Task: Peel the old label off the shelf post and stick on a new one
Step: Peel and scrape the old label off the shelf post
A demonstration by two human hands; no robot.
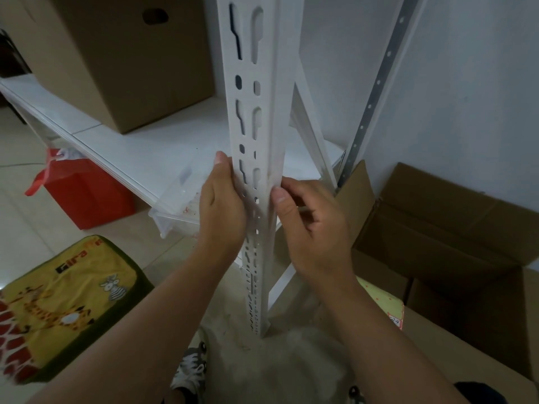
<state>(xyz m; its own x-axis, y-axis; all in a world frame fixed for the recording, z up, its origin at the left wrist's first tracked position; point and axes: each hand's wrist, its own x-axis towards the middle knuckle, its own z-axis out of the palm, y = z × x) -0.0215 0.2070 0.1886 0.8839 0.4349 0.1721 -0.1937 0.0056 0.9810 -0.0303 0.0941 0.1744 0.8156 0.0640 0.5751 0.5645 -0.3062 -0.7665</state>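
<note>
White shelf post [256, 135] gripped between both hands [223, 208].

Bare forearms, no sleeves; hands [224, 205] ungloved; black-and-white patterned shoe [191, 365].

White wall [437, 83]; pale tiled floor [17, 176]

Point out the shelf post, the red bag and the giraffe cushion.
shelf post [256, 91]: head view, slotted front face.
red bag [87, 196]: head view, front side.
giraffe cushion [67, 298]: head view, yellow top.
</note>
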